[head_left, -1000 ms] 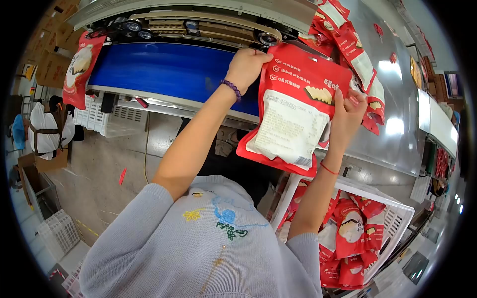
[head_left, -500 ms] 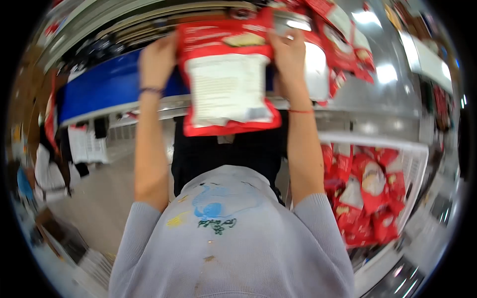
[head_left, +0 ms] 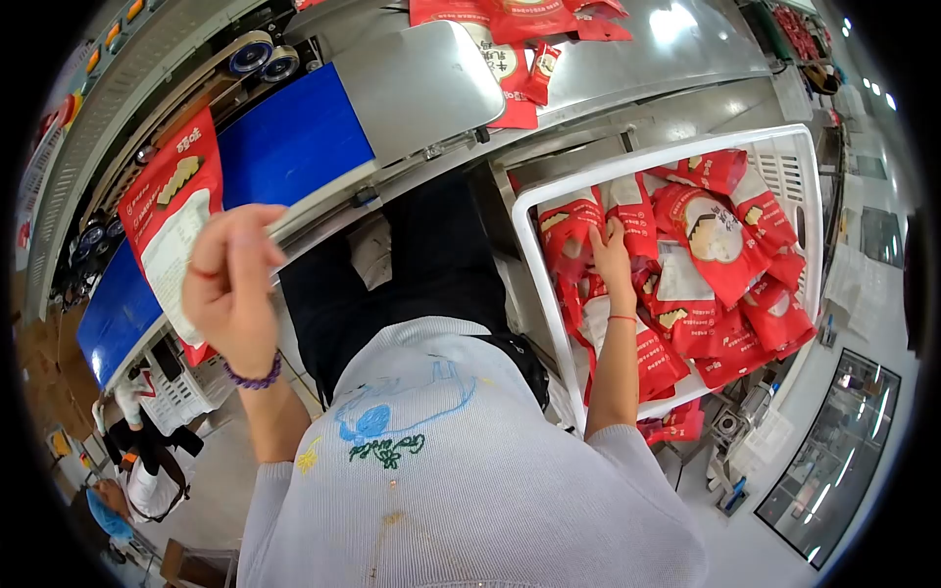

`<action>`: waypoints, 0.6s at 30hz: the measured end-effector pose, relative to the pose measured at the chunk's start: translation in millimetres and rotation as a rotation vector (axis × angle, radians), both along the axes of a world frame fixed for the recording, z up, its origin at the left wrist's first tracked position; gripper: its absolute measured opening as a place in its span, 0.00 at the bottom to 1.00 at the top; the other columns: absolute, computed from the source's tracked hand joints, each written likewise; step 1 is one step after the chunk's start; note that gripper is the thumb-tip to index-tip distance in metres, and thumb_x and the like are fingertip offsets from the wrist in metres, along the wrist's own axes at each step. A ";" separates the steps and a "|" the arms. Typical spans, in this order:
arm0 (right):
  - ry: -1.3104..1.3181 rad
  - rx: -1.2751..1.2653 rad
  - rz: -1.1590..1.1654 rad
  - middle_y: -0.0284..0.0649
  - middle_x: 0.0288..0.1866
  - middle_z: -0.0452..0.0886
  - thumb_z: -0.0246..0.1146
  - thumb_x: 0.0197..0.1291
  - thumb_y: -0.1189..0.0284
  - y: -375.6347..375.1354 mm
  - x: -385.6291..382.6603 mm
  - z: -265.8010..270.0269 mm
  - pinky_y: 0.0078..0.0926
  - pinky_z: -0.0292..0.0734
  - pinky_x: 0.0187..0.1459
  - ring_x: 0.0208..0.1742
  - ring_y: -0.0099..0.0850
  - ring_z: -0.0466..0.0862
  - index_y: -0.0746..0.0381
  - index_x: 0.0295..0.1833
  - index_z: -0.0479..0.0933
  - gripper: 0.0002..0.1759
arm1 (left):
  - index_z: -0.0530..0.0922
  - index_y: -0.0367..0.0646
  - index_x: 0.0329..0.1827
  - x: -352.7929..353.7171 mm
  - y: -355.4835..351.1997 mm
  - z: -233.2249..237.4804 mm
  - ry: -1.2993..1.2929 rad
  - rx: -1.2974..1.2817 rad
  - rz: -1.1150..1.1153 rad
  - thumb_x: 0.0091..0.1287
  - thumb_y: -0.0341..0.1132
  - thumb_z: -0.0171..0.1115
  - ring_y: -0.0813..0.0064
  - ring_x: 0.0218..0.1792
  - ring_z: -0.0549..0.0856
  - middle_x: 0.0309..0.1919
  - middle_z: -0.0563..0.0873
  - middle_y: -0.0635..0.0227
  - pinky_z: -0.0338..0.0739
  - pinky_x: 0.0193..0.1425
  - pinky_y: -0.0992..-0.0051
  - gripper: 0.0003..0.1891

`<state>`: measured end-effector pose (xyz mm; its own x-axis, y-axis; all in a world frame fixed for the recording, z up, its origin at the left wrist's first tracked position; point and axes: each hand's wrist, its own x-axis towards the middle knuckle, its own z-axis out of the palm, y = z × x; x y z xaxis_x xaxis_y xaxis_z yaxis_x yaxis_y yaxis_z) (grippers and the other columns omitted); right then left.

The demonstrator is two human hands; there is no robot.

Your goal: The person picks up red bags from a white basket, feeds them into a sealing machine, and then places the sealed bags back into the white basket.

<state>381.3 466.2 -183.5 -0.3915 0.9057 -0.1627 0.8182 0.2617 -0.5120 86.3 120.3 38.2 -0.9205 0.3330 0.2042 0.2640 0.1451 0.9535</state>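
A red bag (head_left: 167, 211) with a white panel lies slanted on the blue conveyor belt (head_left: 294, 132) at the left. My left hand (head_left: 233, 284) is over the bag's right edge, its fingers loosely bent and apart, with nothing seen in them. On the right, my right hand (head_left: 614, 260) reaches into a white crate (head_left: 814, 186) full of red bags. Its fingers pinch the edge of one red bag (head_left: 632, 220) near the crate's left side; the fingertips are partly lost among the packs.
More red bags (head_left: 534, 20) and a small red packet (head_left: 542, 73) lie on the steel table (head_left: 647, 59). A metal plate (head_left: 421, 88) adjoins the belt. Rollers (head_left: 265, 59) sit behind it. A person in a blue cap (head_left: 108, 514) is at the lower left.
The bag held up between both hands is now on the belt at the left. My left hand has let go of it. My right hand has moved down into the crate. The view has turned.
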 end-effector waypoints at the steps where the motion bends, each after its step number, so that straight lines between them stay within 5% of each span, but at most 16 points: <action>1: 0.297 -0.441 -0.147 0.47 0.50 0.78 0.56 0.69 0.66 -5.8 -7.1 7.4 0.25 0.78 0.29 0.25 0.29 0.79 0.65 0.69 0.62 0.27 | 0.83 0.35 0.42 2.5 6.0 2.0 0.021 -0.040 -0.073 0.71 0.27 0.54 0.88 0.22 0.72 0.24 0.78 0.73 0.60 0.26 0.85 0.09; 2: 0.399 -0.510 -0.121 0.40 0.49 0.80 0.53 0.69 0.73 -8.1 -16.4 16.4 0.18 0.71 0.23 0.21 0.20 0.75 0.62 0.64 0.70 0.19 | 0.83 0.35 0.43 7.0 5.2 4.2 0.010 -0.089 -0.121 0.69 0.26 0.56 0.87 0.23 0.73 0.25 0.79 0.72 0.62 0.27 0.85 0.08; 5: 0.715 -0.726 -0.053 0.28 0.43 0.81 0.56 0.65 0.76 -44.3 -59.8 112.7 0.14 0.63 0.23 0.23 0.18 0.72 0.61 0.51 0.80 0.12 | 0.83 0.38 0.47 10.5 5.6 -5.2 -0.016 -0.084 -0.265 0.63 0.26 0.63 0.83 0.29 0.77 0.32 0.82 0.70 0.70 0.31 0.83 0.10; 7: 0.873 -0.835 -0.196 0.34 0.47 0.82 0.58 0.64 0.75 -68.4 -67.5 172.4 0.18 0.76 0.32 0.39 0.22 0.80 0.61 0.49 0.77 0.09 | 0.80 0.40 0.54 25.3 -5.4 4.3 -0.053 -0.180 -0.374 0.59 0.27 0.67 0.77 0.37 0.82 0.41 0.84 0.67 0.76 0.38 0.79 0.19; 9: 1.115 -0.729 0.117 0.40 0.56 0.76 0.60 0.63 0.74 -74.7 -61.7 186.6 0.33 0.77 0.50 0.54 0.34 0.78 0.61 0.53 0.75 0.13 | 0.75 0.38 0.62 32.3 -5.6 1.9 -0.112 -0.062 -0.613 0.55 0.33 0.71 0.58 0.63 0.76 0.62 0.76 0.56 0.71 0.65 0.64 0.29; 11: 1.241 -0.660 0.253 0.42 0.65 0.69 0.59 0.65 0.74 -83.6 -51.6 197.8 0.41 0.70 0.62 0.63 0.39 0.72 0.65 0.60 0.71 0.18 | 0.61 0.38 0.73 38.6 3.5 -4.2 0.054 0.034 -0.924 0.55 0.52 0.72 0.54 0.72 0.62 0.71 0.64 0.51 0.55 0.76 0.60 0.47; 13: 1.429 -0.828 0.452 0.41 0.70 0.65 0.59 0.64 0.76 -82.0 -60.6 197.2 0.46 0.64 0.70 0.69 0.40 0.68 0.63 0.65 0.68 0.23 | 0.53 0.40 0.77 64.9 8.2 -7.6 0.169 0.153 -0.970 0.51 0.61 0.71 0.51 0.76 0.54 0.75 0.57 0.49 0.49 0.77 0.58 0.57; 15: 1.623 -1.100 0.559 0.38 0.72 0.64 0.59 0.64 0.76 -113.1 -71.4 207.6 0.47 0.55 0.74 0.71 0.37 0.66 0.56 0.69 0.66 0.26 | 0.55 0.43 0.77 92.1 12.8 1.0 0.096 0.339 -0.925 0.52 0.54 0.74 0.53 0.76 0.55 0.74 0.58 0.52 0.50 0.77 0.58 0.53; 16: 1.637 -1.277 0.856 0.35 0.74 0.63 0.56 0.68 0.72 -127.6 -94.2 219.3 0.45 0.47 0.77 0.73 0.35 0.63 0.50 0.71 0.63 0.26 | 0.60 0.44 0.74 98.4 17.6 -1.1 0.144 0.346 -0.769 0.54 0.50 0.74 0.55 0.75 0.59 0.72 0.63 0.55 0.52 0.76 0.59 0.47; 18: 1.608 -1.147 0.524 0.44 0.62 0.72 0.63 0.64 0.67 -165.3 -103.2 247.3 0.42 0.68 0.62 0.61 0.38 0.73 0.62 0.66 0.66 0.27 | 0.70 0.45 0.66 99.6 18.9 5.2 0.207 0.359 -0.493 0.58 0.42 0.71 0.61 0.68 0.69 0.64 0.74 0.62 0.57 0.74 0.61 0.32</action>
<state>278.1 300.8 63.8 -0.8699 0.4373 0.2281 -0.4770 -0.6283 -0.6146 185.9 139.2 43.4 -0.6065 0.5849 0.5386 0.4021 -0.3588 0.8424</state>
